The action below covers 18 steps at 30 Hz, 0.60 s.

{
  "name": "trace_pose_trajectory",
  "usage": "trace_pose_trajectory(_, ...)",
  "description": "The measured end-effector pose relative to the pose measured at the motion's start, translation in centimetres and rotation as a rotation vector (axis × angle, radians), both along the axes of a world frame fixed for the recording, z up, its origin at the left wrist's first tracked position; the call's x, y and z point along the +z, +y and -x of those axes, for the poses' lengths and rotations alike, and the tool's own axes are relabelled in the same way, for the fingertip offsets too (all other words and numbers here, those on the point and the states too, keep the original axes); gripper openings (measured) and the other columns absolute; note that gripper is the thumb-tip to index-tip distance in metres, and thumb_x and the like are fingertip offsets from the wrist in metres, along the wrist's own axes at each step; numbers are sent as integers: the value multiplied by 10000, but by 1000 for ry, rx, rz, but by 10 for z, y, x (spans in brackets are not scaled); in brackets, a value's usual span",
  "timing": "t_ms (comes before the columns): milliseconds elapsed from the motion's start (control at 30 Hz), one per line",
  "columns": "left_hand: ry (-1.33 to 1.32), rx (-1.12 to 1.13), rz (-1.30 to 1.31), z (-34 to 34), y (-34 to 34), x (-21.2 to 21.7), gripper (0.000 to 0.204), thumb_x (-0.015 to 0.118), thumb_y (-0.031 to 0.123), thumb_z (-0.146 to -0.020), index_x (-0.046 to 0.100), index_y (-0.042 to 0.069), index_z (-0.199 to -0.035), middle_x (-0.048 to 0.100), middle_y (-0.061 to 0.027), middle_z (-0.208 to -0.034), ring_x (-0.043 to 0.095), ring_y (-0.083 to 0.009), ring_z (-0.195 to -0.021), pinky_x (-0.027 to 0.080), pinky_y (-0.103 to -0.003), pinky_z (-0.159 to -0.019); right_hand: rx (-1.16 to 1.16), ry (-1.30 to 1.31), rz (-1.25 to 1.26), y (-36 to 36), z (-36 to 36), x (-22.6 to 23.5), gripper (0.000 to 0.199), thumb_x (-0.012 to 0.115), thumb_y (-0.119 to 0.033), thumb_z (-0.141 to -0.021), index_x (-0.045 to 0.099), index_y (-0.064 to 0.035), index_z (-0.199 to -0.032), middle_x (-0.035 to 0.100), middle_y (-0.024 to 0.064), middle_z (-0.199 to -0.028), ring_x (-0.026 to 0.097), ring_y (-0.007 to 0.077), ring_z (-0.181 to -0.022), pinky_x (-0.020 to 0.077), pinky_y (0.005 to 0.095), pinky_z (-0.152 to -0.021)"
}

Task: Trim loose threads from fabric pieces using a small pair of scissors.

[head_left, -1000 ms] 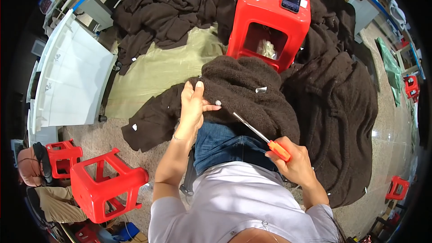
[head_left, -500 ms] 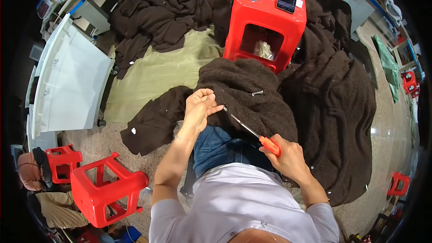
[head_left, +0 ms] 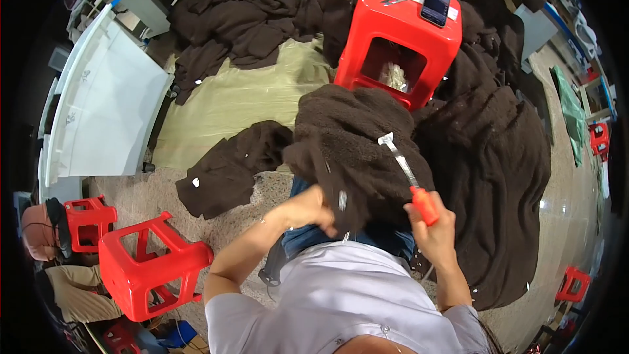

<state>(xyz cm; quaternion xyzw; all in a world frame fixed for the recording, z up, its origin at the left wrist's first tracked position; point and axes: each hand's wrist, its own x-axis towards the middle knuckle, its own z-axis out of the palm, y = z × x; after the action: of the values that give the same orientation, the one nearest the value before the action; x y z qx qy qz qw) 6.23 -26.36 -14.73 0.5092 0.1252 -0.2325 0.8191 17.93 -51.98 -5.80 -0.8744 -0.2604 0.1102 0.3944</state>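
Floor strewn with dark brown garments, red stool (head_left: 400,33) ahead. Brown fleece garment (head_left: 357,151) on your lap. Your left hand (head_left: 313,208) has dropped from its top to grip the near edge; right hand (head_left: 436,226) clasps the orange-handled tool (head_left: 409,177), tip now raised onto the fabric.

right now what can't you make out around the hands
Head view only:
- Left hand: fingertips buried in the brown garment.
- Tool: handle wrapped by the right hand; tip too small to tell.
- Lap: covered by the garment.
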Motion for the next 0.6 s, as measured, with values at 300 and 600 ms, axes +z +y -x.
trace_pose_trajectory(300,444,568,68,0,121,-60,463,573,506,-943,624,48,-991,658,-64,-903,632,-157,-679,526,-363,-599,-50,19,-33,4,-18,-18,220,656,-180,-923,543,-1,-865,546,78,-615,512,115,-559,417,269,-551)
trace_pose_trajectory(600,-387,1156,-818,-41,250,71,452,616,103,-865,537,-7,-1296,601,-138,-1242,611,-235,-1013,491,-330,-894,-276,-88,-50,-8,-47,-3,181,669,-140,-899,553,-6,-932,474,109,-632,439,190,-565,411,285,-582)
